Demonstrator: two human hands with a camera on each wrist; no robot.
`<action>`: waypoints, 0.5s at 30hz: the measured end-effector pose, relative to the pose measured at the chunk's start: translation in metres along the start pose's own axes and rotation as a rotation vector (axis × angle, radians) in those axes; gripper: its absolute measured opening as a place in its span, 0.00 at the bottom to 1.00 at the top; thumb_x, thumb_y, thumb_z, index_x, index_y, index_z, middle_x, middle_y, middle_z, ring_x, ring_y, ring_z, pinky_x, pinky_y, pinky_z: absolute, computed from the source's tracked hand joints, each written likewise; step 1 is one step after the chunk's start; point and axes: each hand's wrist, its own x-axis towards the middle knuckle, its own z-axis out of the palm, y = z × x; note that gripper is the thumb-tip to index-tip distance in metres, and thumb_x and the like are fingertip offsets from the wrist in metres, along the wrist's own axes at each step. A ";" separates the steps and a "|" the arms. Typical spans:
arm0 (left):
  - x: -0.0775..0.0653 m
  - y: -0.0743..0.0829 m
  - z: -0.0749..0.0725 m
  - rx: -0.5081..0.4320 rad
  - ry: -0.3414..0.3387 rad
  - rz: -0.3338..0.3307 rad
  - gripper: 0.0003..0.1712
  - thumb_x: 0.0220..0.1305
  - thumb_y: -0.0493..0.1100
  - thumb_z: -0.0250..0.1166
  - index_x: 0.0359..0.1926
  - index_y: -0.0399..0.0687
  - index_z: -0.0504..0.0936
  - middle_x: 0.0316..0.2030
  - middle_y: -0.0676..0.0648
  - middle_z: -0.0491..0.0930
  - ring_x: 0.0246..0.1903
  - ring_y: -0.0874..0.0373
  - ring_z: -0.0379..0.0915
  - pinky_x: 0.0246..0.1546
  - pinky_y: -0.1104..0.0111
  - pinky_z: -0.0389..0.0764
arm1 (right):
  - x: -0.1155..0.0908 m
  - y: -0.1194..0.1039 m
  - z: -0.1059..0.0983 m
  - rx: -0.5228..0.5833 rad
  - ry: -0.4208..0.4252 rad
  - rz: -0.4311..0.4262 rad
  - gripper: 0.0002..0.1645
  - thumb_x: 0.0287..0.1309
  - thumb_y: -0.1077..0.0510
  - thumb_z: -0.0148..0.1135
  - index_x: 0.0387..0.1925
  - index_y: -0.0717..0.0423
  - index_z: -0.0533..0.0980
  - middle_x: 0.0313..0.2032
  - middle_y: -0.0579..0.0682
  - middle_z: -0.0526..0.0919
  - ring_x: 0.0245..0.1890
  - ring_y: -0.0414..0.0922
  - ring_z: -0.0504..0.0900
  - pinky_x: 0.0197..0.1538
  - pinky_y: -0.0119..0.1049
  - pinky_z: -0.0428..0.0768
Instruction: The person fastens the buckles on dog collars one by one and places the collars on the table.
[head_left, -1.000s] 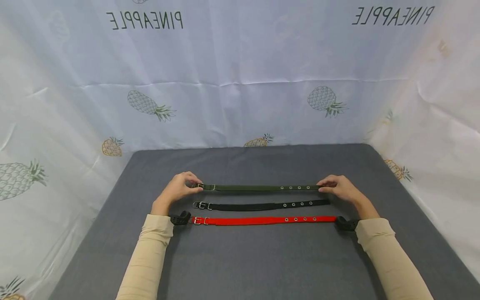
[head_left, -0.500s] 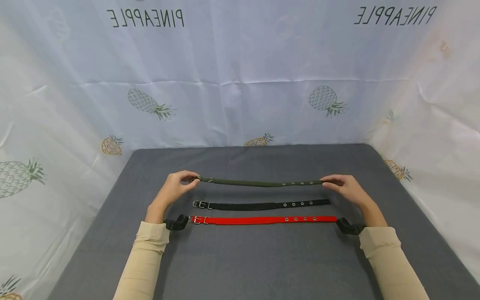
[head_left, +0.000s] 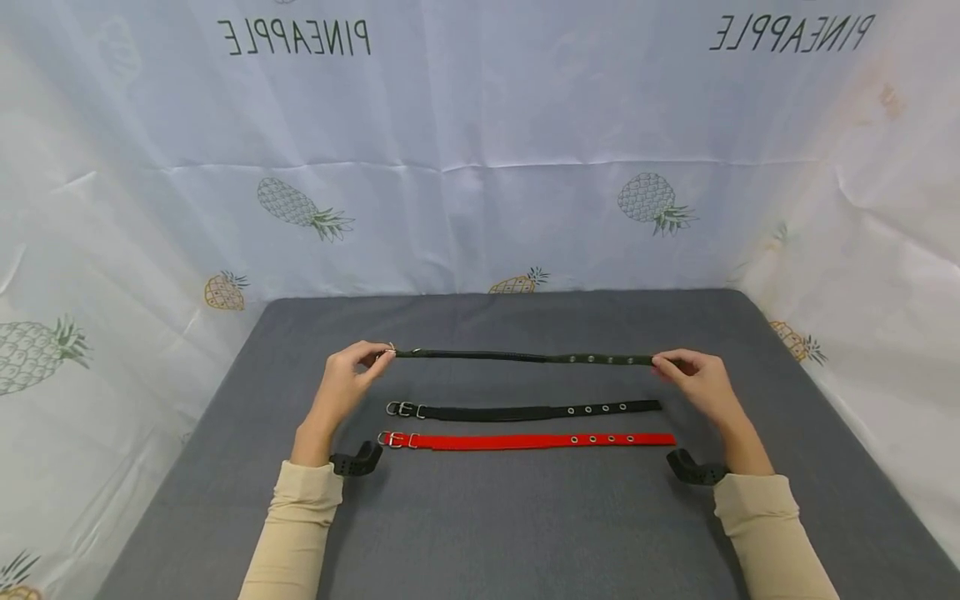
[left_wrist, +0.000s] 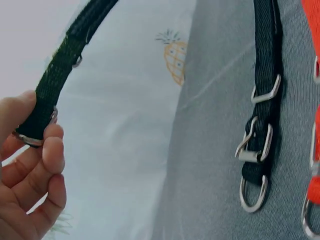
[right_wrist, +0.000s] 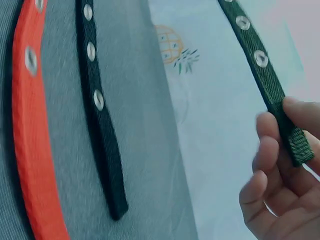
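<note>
A dark green collar [head_left: 487, 356] is stretched nearly level between my hands, above the grey table. My left hand [head_left: 347, 379] pinches its buckle end; in the left wrist view the thumb and fingers partly cover the buckle. The plain tip of the green collar [right_wrist: 265, 75], past its metal eyelets, is pinched by my right hand [head_left: 701, 385]. Nearer to me, a black collar [head_left: 487, 413] lies straight on the table, buckle and D-ring to the left. Below that and parallel lies a red collar [head_left: 487, 443], its eyelets toward the right.
The grey table [head_left: 525, 525] ends at the back against a white curtain [head_left: 465, 225] printed with pineapples, which also hangs along both sides. Black wrist mounts [head_left: 356, 460] stick inward from my wrists, close to the ends of the red collar.
Both hands have raised the green collar off the table, drawn it slightly apart and turned it so it shows edge-on over part of its length. The black and red collars have stayed put.
</note>
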 end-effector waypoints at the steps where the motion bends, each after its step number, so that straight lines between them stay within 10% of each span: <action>1: 0.000 0.001 0.000 0.003 0.012 0.011 0.07 0.60 0.36 0.67 0.39 0.41 0.86 0.28 0.46 0.83 0.29 0.58 0.77 0.32 0.64 0.79 | -0.001 -0.002 0.001 -0.010 0.024 0.010 0.17 0.63 0.58 0.62 0.44 0.72 0.79 0.25 0.17 0.77 0.28 0.19 0.77 0.34 0.18 0.78; 15: 0.002 0.028 0.010 0.041 0.119 0.112 0.08 0.55 0.33 0.70 0.38 0.34 0.85 0.26 0.42 0.80 0.27 0.54 0.77 0.32 0.60 0.82 | -0.008 -0.029 0.021 0.034 0.256 -0.027 0.09 0.58 0.66 0.64 0.40 0.69 0.78 0.21 0.22 0.72 0.20 0.24 0.73 0.25 0.20 0.73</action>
